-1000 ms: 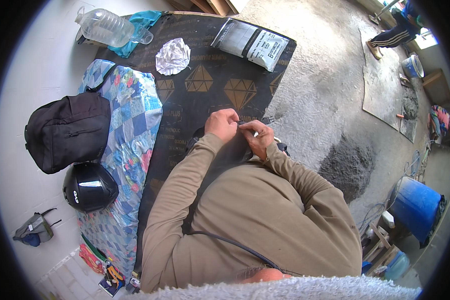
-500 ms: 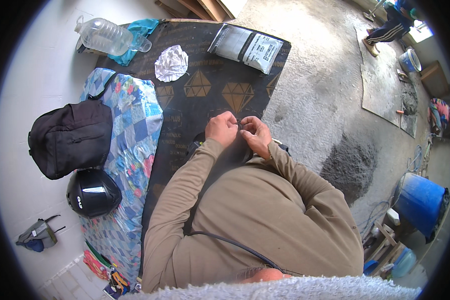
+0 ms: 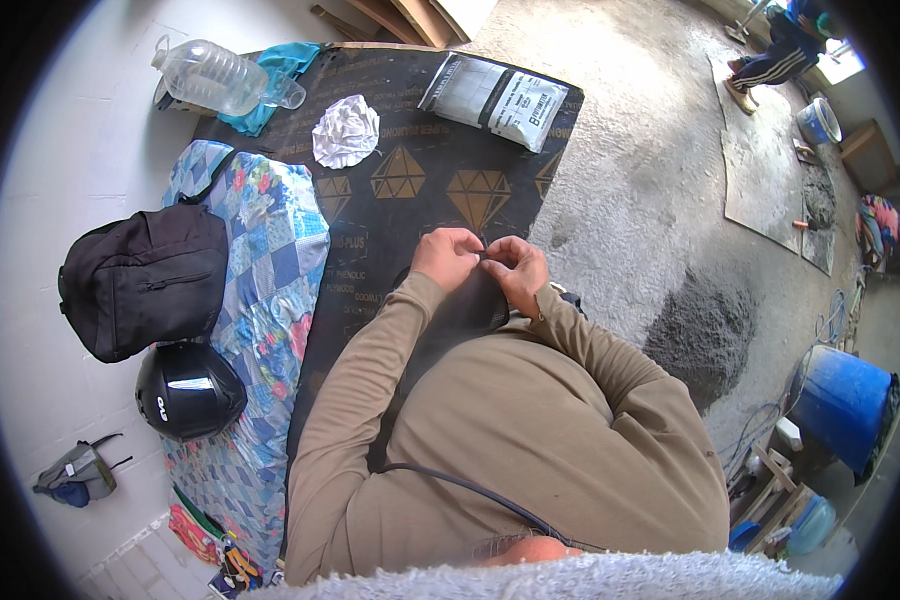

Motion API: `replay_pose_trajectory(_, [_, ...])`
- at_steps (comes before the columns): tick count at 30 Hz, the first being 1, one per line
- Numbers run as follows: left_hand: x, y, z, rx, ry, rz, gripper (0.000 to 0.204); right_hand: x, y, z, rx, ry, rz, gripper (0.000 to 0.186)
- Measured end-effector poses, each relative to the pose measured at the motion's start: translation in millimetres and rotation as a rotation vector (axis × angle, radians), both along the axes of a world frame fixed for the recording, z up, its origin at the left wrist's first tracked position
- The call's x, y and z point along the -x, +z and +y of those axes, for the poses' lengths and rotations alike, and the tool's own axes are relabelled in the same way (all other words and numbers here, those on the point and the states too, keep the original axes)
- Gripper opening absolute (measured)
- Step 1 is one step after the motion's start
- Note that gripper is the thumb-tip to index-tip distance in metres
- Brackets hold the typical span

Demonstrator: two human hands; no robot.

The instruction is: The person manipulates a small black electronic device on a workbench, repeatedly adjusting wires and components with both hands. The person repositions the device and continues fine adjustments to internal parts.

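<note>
Close together in front of my chest, both hands have their fingers pinched. My left hand (image 3: 448, 258) is closed, its thumb and forefinger meeting at a small dark thing (image 3: 483, 252) too tiny to name. From the other side my right hand (image 3: 517, 272) pinches at the same spot, fingers curled. Below them dark mesh-like fabric (image 3: 480, 305) lies at my lap, partly hidden by my forearms. Under and beyond the hands is a black plywood board (image 3: 410, 215) printed with gold diamond shapes.
On the board lie crumpled white paper (image 3: 346, 132) and a grey-white packet (image 3: 495, 100). A clear plastic jug (image 3: 215, 78) is at far left. A black backpack (image 3: 150, 280) and helmet (image 3: 190, 390) rest left on patterned cloth (image 3: 270, 260). Another person (image 3: 780, 55) stands far right.
My hands have shifted slightly, and the fingertips have come closer together. The view has tilted a little, so surroundings sit slightly lower.
</note>
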State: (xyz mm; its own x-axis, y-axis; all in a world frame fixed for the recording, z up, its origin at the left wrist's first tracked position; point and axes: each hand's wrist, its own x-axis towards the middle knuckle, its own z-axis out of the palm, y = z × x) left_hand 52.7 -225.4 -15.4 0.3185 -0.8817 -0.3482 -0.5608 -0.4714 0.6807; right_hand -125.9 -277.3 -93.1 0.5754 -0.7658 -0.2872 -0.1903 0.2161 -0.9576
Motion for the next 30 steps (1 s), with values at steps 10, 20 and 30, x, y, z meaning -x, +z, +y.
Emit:
replay_pose_trajectory(10, [-2, 5, 1, -0.023, -0.011, 0.024, 0.019, 3, 23, -5, 0.243, 0.06, 0.085, 0.016])
replay_pose_trajectory(20, [-20, 0, 0, 0.046, -0.102, 0.217, 0.02, -3, 19, -12, 0.279, 0.071, 0.084, 0.018])
replay_pose_trajectory(30, [-25, 6, -6, -0.044, -0.141, 0.26, 0.024, -3, 24, -18, 0.163, 0.111, 0.038, 0.022])
